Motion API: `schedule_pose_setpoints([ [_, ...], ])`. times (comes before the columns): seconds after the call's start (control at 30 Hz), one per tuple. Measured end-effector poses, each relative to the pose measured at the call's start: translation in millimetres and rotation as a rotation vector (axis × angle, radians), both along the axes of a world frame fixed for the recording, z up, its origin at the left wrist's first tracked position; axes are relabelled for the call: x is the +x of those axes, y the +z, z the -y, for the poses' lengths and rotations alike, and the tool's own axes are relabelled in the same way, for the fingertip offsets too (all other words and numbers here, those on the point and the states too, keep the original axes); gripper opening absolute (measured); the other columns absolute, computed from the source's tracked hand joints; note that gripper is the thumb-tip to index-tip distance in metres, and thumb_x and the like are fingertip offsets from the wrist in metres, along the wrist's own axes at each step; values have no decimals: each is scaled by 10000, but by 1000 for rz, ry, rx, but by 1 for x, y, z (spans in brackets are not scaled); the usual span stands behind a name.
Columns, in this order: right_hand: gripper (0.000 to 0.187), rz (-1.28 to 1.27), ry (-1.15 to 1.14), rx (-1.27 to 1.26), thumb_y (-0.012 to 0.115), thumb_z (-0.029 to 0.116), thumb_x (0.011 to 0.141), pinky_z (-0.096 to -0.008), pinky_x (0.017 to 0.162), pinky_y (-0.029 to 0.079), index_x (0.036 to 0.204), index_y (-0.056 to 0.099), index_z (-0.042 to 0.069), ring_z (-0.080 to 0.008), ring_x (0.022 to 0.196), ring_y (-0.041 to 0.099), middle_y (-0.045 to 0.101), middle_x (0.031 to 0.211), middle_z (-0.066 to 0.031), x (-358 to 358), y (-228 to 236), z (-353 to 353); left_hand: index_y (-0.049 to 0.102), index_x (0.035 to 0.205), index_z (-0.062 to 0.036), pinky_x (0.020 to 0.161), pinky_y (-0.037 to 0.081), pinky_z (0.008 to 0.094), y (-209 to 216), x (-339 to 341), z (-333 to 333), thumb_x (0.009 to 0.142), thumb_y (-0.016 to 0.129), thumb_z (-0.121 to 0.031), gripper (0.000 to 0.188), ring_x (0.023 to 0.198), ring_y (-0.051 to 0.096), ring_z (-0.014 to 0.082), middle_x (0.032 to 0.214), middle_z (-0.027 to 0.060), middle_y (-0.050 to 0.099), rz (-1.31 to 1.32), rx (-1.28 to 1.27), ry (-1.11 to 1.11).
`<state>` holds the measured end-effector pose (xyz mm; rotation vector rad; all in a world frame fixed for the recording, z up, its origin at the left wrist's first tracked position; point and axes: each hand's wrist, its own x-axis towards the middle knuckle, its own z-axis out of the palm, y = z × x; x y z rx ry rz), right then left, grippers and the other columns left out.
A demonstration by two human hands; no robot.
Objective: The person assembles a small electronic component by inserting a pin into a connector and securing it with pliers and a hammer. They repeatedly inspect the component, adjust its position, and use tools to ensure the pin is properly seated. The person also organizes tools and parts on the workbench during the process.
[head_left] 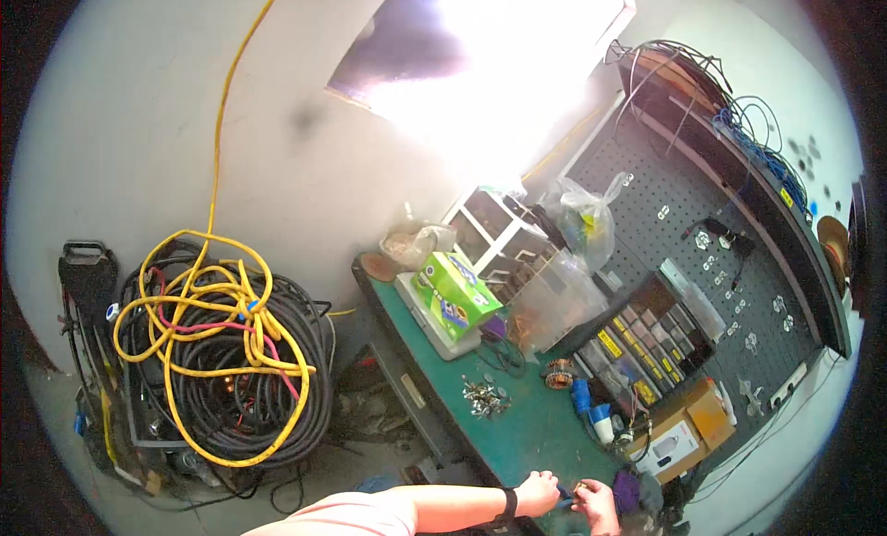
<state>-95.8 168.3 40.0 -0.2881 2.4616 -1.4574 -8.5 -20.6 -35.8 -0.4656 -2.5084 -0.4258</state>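
My two hands meet at the near end of a green workbench (pixel 517 434), at the bottom of the view. My left hand (pixel 538 493), with a black band on its wrist, is closed around a thin dark blue tool (pixel 563 495) that points toward the other hand. My right hand (pixel 599 505) sits just to the right with its fingers pinched on a small pale part (pixel 583 486) at the tool's tip. The part is too small to make out. A purple object (pixel 628 491) lies right beside my right hand.
On the bench are a heap of small metal pieces (pixel 485 397), a copper coil (pixel 558 373), a green box (pixel 457 294), a clear tub (pixel 554 300), a compartment parts organizer (pixel 637 347) and cardboard boxes (pixel 688 425). A dark pegboard (pixel 721 259) backs it. Coiled yellow and black cables (pixel 222 351) fill the floor at left.
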Motion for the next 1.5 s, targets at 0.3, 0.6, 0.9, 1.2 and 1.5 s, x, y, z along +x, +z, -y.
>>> schedule_pose_setpoints([
  [0.3,240,-99,76,154,636,123,897,-280,453,463,1100,599,0,-120,519,552,631,795,-41,20,-2,16,658,865,-21,742,491,418,36,35,19,743,619,-153,184,916,564,301,920,160,584,84,-19,35],
  [0.6,295,-72,-85,41,633,122,900,-267,558,511,1156,622,-24,-117,684,588,660,905,-46,20,5,10,656,1011,-14,908,481,434,43,0,28,650,833,-239,461,1079,548,326,1067,126,609,292,189,32],
  [0.9,325,-177,31,217,663,129,810,-344,771,512,1072,658,-62,-253,834,673,703,930,-195,17,3,18,674,977,-18,917,458,418,49,-5,21,610,845,-203,445,1065,550,320,1049,102,631,312,243,-65],
  [1.2,279,-129,30,378,625,129,879,-272,460,429,1103,650,-35,-113,542,530,624,762,-61,14,10,22,679,843,-11,830,488,395,39,-10,14,600,838,-130,314,925,575,317,906,117,640,189,234,-76],
  [1.5,265,-114,66,371,597,161,901,-271,463,430,1091,663,-12,-104,619,542,639,798,-40,10,5,20,674,839,-15,823,487,406,37,-5,15,617,812,-121,282,910,573,324,894,121,637,178,236,-77],
])
